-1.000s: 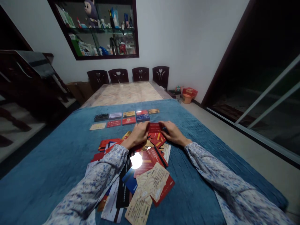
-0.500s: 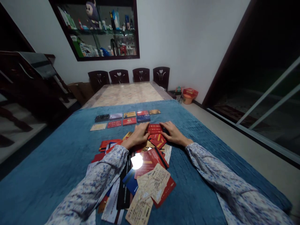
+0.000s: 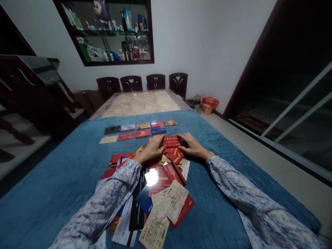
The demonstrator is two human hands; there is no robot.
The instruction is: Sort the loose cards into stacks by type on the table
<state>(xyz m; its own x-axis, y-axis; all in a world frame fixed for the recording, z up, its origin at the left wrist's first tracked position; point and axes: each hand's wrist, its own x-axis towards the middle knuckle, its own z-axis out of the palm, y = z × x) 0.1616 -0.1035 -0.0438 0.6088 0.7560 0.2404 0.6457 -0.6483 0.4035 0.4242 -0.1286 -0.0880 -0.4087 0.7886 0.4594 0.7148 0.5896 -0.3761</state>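
Observation:
A red card (image 3: 171,141) is pinched between my left hand (image 3: 152,149) and my right hand (image 3: 192,147), each holding one short end just above the blue cloth (image 3: 64,173). Beneath and in front of my hands lies a loose pile of cards (image 3: 160,186) in red, beige, black and blue. Beyond my hands two neat rows of cards (image 3: 135,131) lie side by side on the cloth. Both my sleeves are flowered.
The cloth covers the near part of a long table (image 3: 140,103) with a bare marbled top. Several dark chairs (image 3: 141,83) stand at its far end. A wall cabinet (image 3: 111,33) holds bottles. Red tubs (image 3: 209,103) sit on the floor at the right.
Both hands have moved the red card slightly away from me, off the pile and toward the rows. The card now lies flatter and its face shows.

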